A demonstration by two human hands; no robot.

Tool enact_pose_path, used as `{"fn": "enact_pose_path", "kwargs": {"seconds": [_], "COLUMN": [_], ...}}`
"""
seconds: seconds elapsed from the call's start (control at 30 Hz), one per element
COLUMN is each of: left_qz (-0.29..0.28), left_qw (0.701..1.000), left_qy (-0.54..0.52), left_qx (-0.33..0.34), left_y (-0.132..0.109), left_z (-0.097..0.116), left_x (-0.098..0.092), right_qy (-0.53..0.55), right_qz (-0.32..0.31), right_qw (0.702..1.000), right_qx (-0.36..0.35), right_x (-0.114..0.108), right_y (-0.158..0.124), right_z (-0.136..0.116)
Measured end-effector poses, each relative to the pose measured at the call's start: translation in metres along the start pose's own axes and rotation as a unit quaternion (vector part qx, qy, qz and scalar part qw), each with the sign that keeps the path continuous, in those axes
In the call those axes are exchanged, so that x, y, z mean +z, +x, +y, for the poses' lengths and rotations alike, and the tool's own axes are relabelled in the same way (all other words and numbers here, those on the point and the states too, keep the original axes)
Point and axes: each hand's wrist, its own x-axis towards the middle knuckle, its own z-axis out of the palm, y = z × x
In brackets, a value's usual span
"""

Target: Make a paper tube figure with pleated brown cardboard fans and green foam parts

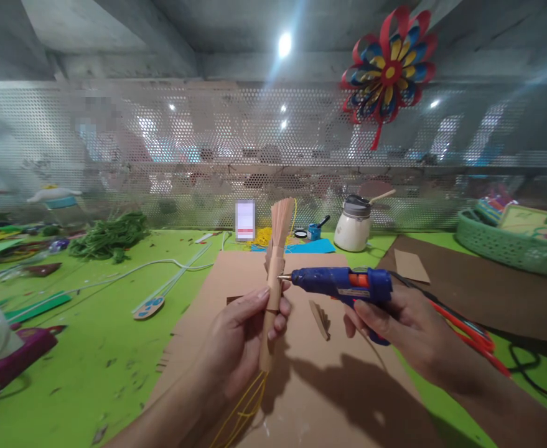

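My left hand (249,323) is closed around a brown paper roll (275,274), held nearly upright. Its top end is cut into a fringe of thin strips, and yellow strings (245,410) hang from the bottom. In my right hand (408,330) is a blue hot glue gun (338,283), pointing left. The metal nozzle is at the roll's right side, just above my left fingertips; whether it touches cannot be made out. Below lies a sheet of brown cardboard (198,330), with a small fan-shaped cardboard piece (320,320) on it near the glue gun.
Red-handled scissors (469,333) and a black cord (529,367) lie at the right. Behind stand a white jar (352,227), a small blue paint pot (314,232) and a phone (245,221). A green basket (511,249) is far right. A purple power strip (21,361) sits left, near green string (109,236).
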Motion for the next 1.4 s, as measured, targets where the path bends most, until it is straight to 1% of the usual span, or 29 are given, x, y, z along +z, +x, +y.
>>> {"fn": "enact_pose_path", "kwargs": {"seconds": [0.23,0.53,0.77,0.93,1.13,1.3,1.4], "left_qz": [0.010,-0.004,0.007,0.003,-0.004,-0.022,-0.017], "left_qw": [1.000,1.000,1.000,1.000,0.998,0.994,0.993], "left_qy": [0.008,0.007,0.021,0.021,0.053,0.075,0.083], "left_qx": [0.008,0.002,0.008,0.008,0.042,0.079,0.087], "left_y": [0.001,-0.001,0.000,-0.001,-0.001,0.004,0.006], "left_z": [0.001,0.002,0.002,0.003,-0.002,-0.006,-0.006], "left_x": [0.001,0.003,0.003,0.004,-0.001,-0.009,-0.010], "right_qy": [-0.029,0.022,-0.019,-0.035,-0.083,-0.096,-0.095], "right_qz": [-0.001,0.008,-0.008,0.013,0.031,0.028,0.019], "right_qw": [1.000,1.000,1.000,0.999,0.996,0.995,0.995], "right_qx": [-0.005,0.006,0.001,-0.009,-0.012,-0.022,-0.020], "right_x": [-0.001,0.000,-0.002,-0.001,0.000,0.000,0.001], "right_y": [0.000,-0.001,-0.003,-0.003,-0.003,-0.002,-0.001], "right_z": [-0.005,0.006,-0.002,-0.004,-0.007,-0.009,-0.011]}}
